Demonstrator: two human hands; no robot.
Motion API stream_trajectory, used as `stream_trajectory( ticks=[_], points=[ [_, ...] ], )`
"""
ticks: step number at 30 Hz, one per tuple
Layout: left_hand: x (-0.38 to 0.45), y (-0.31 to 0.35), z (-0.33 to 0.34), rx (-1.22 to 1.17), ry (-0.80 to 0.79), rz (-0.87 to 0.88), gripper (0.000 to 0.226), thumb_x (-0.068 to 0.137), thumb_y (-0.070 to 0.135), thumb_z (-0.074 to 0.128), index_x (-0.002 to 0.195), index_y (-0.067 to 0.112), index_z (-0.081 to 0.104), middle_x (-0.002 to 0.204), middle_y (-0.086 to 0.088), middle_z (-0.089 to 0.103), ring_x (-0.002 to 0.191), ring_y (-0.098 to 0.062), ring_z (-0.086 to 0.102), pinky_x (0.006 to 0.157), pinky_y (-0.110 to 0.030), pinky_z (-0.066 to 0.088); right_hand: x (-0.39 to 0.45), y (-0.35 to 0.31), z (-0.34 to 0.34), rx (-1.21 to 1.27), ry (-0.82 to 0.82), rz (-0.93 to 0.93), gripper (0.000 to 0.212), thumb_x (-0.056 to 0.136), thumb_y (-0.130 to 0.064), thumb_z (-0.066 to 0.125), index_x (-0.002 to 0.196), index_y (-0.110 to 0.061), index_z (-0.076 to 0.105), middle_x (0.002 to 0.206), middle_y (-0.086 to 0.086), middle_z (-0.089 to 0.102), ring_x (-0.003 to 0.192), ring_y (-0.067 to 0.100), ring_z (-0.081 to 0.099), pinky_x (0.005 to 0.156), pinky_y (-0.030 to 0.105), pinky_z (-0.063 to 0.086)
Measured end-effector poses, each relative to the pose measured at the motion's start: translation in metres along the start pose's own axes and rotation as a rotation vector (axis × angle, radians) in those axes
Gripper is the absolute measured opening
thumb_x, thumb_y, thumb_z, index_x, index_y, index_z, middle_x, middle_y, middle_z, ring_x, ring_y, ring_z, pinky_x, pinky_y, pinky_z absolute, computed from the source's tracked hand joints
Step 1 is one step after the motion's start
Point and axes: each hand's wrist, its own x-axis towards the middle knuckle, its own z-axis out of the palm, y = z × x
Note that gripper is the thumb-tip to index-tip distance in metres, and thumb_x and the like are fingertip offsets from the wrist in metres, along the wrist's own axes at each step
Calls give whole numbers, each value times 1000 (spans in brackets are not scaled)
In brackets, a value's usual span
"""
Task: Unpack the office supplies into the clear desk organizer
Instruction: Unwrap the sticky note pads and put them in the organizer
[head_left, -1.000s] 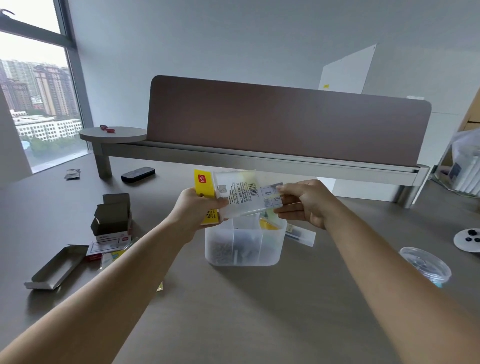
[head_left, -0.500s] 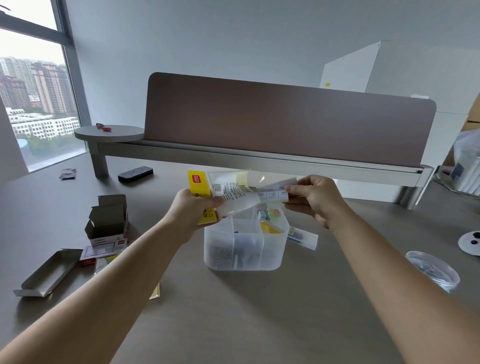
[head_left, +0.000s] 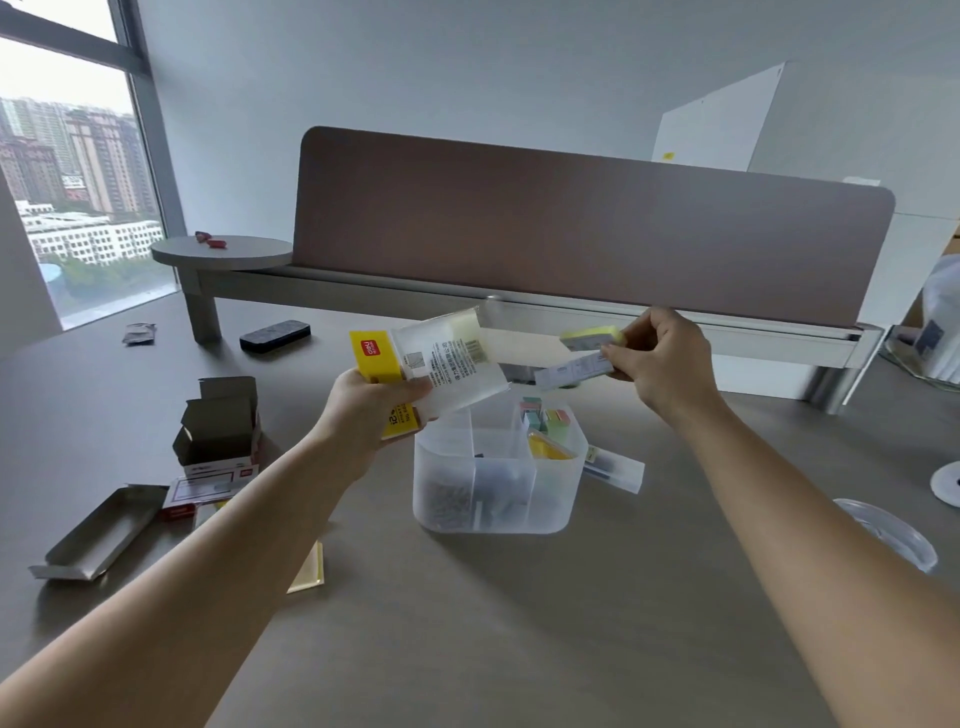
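The clear desk organizer (head_left: 498, 512) stands mid-table, with paper clips in its front cells and pastel note pads at its back right. Above its left side my left hand (head_left: 371, 402) grips a clear plastic packet with a yellow header (head_left: 441, 366). My right hand (head_left: 662, 364) holds a yellow-green sticky note pad (head_left: 589, 338) and a white paper slip (head_left: 574, 371), both drawn out to the right of the packet, above the organizer's back edge.
Opened cardboard boxes (head_left: 218, 426) and a grey tray (head_left: 98, 530) lie at the left. A clear round lid (head_left: 888, 532) lies at the right, a white packet (head_left: 615, 470) behind the organizer. A black eraser (head_left: 274, 336) sits by the brown divider (head_left: 587, 234).
My right hand has pulled the sticky note pad and slip out of the packet and moved right. My left hand has kept hold of the packet.
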Motion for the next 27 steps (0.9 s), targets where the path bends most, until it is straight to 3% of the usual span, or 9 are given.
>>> stream_trajectory(
  ticks=[3, 4, 6, 10, 13, 16, 21, 24, 27],
  points=[
    [-1, 0, 1, -5, 1, -7, 20, 82, -2, 57, 90, 16, 56, 85, 2, 59, 75, -16, 59, 49, -19, 53, -1, 2, -2, -148, -19, -117, 20, 80, -10, 64, 69, -13, 48, 66, -2, 51, 64, 16, 53, 53, 8, 42],
    [-1, 0, 3, -3, 2, -9, 20, 81, -2, 57, 91, 16, 56, 86, 2, 59, 76, -16, 58, 49, -19, 53, -1, 2, -2, -183, -29, -149, 17, 81, -9, 63, 73, -11, 49, 65, -2, 51, 60, 10, 48, 48, 6, 38],
    [-2, 0, 4, -2, 0, -14, 19, 82, -2, 57, 90, 16, 56, 86, 2, 59, 77, -17, 58, 49, -19, 53, -3, 4, -2, -239, -49, -193, 15, 82, -9, 62, 76, -9, 49, 70, 1, 53, 58, 7, 45, 46, 7, 37],
    [-3, -1, 4, 11, 8, -29, 20, 82, -1, 57, 96, 13, 55, 98, -2, 58, 92, -24, 57, 61, -26, 53, -3, 2, 3, -297, -121, -231, 15, 83, -7, 60, 77, -10, 46, 79, 6, 56, 72, 20, 51, 52, 12, 35],
    [-3, 0, 2, 19, 8, -29, 21, 82, 0, 57, 98, 13, 54, 100, -3, 57, 93, -25, 57, 56, -22, 54, -3, 1, 6, -330, -185, -247, 15, 84, -6, 58, 78, -11, 45, 83, 8, 57, 77, 20, 52, 53, 11, 36],
    [-1, 0, 0, 26, 11, -30, 21, 83, 1, 57, 100, 12, 54, 105, -5, 57, 97, -25, 56, 63, -26, 52, -1, -1, 7, -374, -243, -263, 13, 85, -6, 56, 79, -11, 45, 83, 5, 55, 78, 19, 52, 51, 10, 35],
    [2, -1, -4, 29, 28, -37, 22, 83, 1, 57, 101, 11, 54, 108, -7, 57, 99, -27, 56, 65, -28, 49, 8, -8, 4, -408, -324, -251, 13, 82, -1, 57, 78, -10, 48, 81, 5, 55, 73, 19, 50, 50, 11, 36],
    [3, 0, -4, 34, 29, -35, 23, 82, 1, 57, 103, 10, 54, 110, -7, 57, 100, -27, 56, 65, -29, 49, 14, -15, 3, -477, -402, -266, 14, 80, 1, 58, 78, -10, 49, 79, 3, 52, 62, 9, 45, 47, 9, 33],
    [5, 2, -4, 35, 34, -23, 22, 82, 1, 57, 102, 10, 54, 108, -7, 57, 98, -26, 56, 67, -30, 49, 21, -19, 2, -496, -450, -265, 15, 78, 2, 59, 74, -10, 50, 73, 1, 52, 61, 11, 45, 50, 16, 34]
  ],
)
